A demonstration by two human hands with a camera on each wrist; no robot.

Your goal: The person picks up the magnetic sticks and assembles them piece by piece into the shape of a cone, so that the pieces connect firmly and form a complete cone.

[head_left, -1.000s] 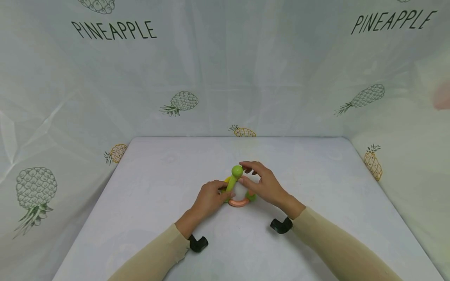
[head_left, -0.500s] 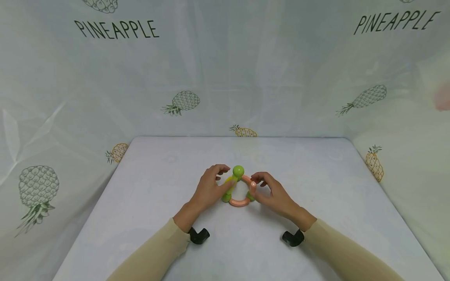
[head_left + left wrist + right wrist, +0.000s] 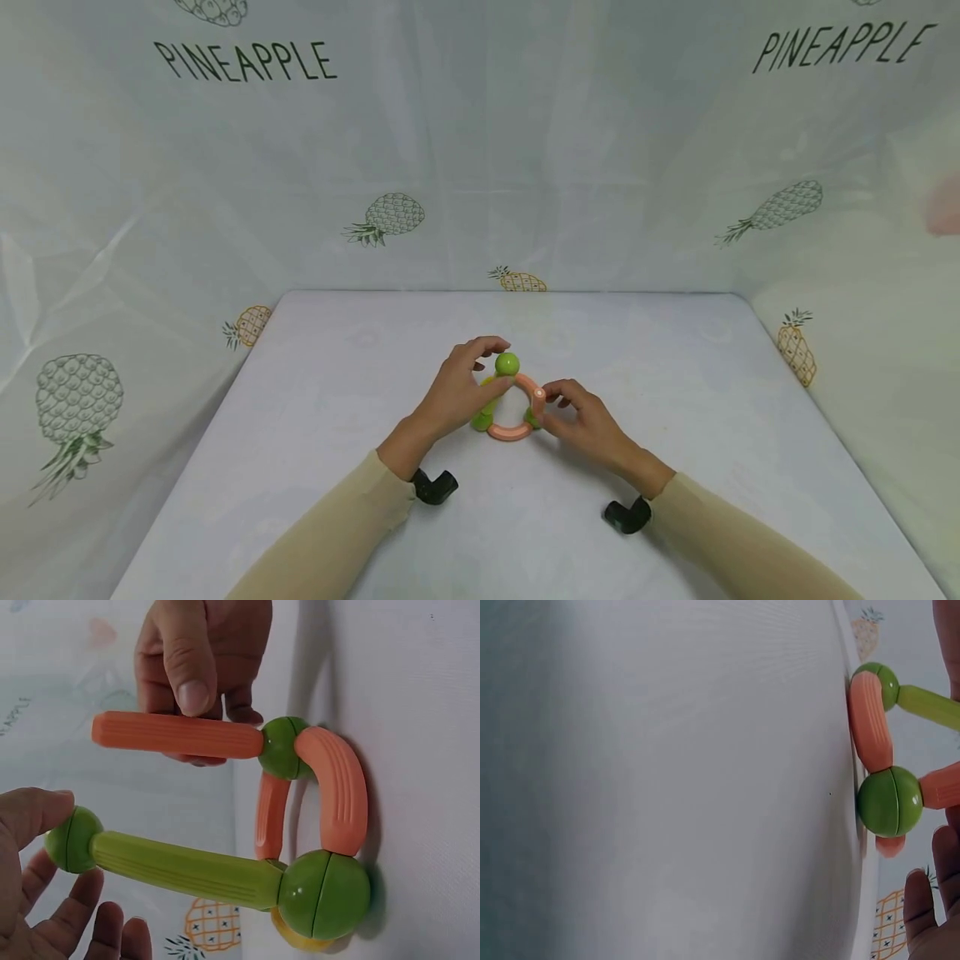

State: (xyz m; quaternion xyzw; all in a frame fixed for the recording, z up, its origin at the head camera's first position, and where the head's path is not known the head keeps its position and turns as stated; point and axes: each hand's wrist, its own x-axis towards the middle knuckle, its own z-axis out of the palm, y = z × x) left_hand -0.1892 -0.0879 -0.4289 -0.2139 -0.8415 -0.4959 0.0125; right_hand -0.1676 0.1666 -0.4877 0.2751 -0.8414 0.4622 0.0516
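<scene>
A small construction of rods and balls stands on the table. Its base is a ring of curved orange rods, a yellow curved piece and green balls. From one ball rises a light green rod, topped by another green ball. My left hand holds that top ball between thumb and fingers. On the right, a straight orange rod stands up from a green ball. My right hand grips this rod between thumb and fingers.
A white-covered table lies under the construction. Behind it hangs a pale cloth printed with pineapples. Dark wrist-camera mounts, the left one and the right one, stick out below the hands.
My left hand has moved up from the light green rod to the ball at its top. My right hand has drawn back from near that ball to the upright orange rod.
</scene>
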